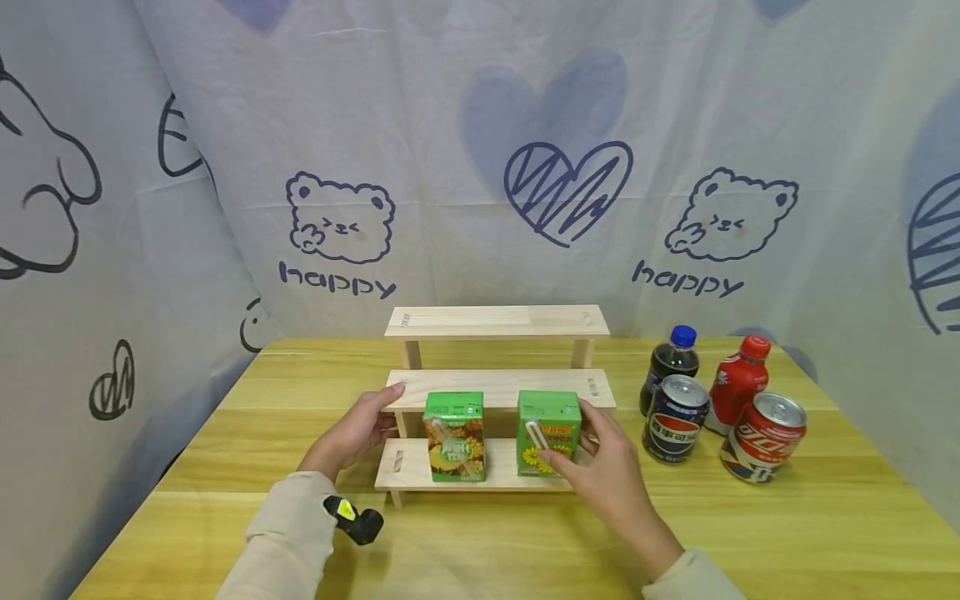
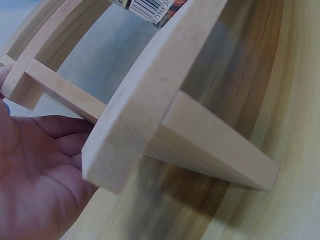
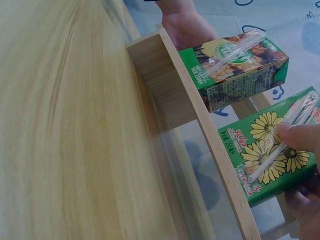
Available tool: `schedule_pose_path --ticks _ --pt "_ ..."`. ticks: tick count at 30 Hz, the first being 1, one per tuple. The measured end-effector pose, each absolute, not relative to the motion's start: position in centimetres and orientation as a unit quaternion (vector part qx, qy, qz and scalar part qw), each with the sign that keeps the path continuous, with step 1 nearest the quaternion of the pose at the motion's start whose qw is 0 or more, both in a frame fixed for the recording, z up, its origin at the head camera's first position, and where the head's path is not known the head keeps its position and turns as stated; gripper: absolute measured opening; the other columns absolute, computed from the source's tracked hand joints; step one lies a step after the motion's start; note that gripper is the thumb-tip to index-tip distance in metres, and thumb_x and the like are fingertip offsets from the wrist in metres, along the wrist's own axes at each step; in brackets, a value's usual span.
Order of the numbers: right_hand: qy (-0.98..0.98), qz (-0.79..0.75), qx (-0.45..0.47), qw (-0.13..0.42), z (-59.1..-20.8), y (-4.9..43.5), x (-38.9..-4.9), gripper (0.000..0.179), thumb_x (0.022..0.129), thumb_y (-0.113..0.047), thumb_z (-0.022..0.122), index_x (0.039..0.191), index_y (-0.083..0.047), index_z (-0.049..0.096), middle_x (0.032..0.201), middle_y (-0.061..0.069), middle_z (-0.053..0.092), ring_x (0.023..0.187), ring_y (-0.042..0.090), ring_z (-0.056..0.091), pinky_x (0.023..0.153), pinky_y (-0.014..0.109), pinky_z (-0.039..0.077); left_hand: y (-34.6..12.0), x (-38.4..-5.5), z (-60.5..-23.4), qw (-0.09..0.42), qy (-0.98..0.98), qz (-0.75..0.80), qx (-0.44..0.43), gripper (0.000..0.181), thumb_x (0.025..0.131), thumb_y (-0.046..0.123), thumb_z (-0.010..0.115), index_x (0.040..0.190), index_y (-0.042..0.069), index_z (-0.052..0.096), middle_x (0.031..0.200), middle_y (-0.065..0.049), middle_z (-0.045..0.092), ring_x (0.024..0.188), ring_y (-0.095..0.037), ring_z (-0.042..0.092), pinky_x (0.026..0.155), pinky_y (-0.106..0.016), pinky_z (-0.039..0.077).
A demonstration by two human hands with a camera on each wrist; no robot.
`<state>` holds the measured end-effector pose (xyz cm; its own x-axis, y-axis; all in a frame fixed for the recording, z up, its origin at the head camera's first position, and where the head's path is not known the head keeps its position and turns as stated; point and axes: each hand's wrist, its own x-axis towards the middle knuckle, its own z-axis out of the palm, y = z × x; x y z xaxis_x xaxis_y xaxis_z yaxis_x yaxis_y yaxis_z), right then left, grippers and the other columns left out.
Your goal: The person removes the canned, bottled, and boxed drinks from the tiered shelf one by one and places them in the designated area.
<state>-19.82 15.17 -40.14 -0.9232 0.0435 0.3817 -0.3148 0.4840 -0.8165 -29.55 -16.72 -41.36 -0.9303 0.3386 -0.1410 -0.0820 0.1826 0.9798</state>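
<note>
A three-tier wooden shelf (image 1: 498, 379) stands on the table. My left hand (image 1: 365, 427) grips the left end of its middle tier, thumb on top and fingers below; the left wrist view shows the palm (image 2: 42, 165) beside the wood. On the lowest tier, a green juice box with a pineapple picture (image 1: 456, 442) stands upright with a straw on its front. To its right is a green drink carton with yellow flowers (image 1: 551, 417), also on the lowest tier. My right hand (image 1: 611, 467) holds this carton, thumb on the front and fingers at its right side.
Right of the shelf stand a dark bottle with a blue cap (image 1: 673, 362), a red bottle (image 1: 738, 387), a dark blue cola can (image 1: 675, 421) and a red cola can (image 1: 765, 437). A printed cloth (image 1: 450, 167) hangs behind the table (image 1: 525, 550).
</note>
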Motion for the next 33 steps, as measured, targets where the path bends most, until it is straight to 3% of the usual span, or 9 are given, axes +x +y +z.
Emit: schedule_pose_path --ticks 22,33 --pt "-0.842 0.501 0.060 0.193 -40.2 16.0 -19.3 0.073 0.067 -0.008 0.085 0.131 -0.001 0.051 0.113 0.011 0.058 0.104 0.026 0.061 0.082 0.023 0.052 -16.7 -29.5 -41.3 0.171 0.751 0.631 0.092 0.067 0.099 0.050 0.034 0.136 -0.005 0.040 0.121 -0.019 0.056 0.097 -0.015 0.060 0.085 -0.032 0.050" --pt "-0.850 0.484 0.027 0.204 -40.3 18.6 -18.2 0.073 0.068 -0.017 0.085 0.130 -0.002 0.051 0.123 0.015 0.054 0.111 0.031 0.058 0.081 0.026 0.052 -16.8 -29.5 -41.2 0.172 0.752 0.629 0.095 0.069 0.099 0.052 0.033 0.138 -0.005 0.038 0.126 -0.021 0.053 0.102 -0.017 0.059 0.088 -0.032 0.049"
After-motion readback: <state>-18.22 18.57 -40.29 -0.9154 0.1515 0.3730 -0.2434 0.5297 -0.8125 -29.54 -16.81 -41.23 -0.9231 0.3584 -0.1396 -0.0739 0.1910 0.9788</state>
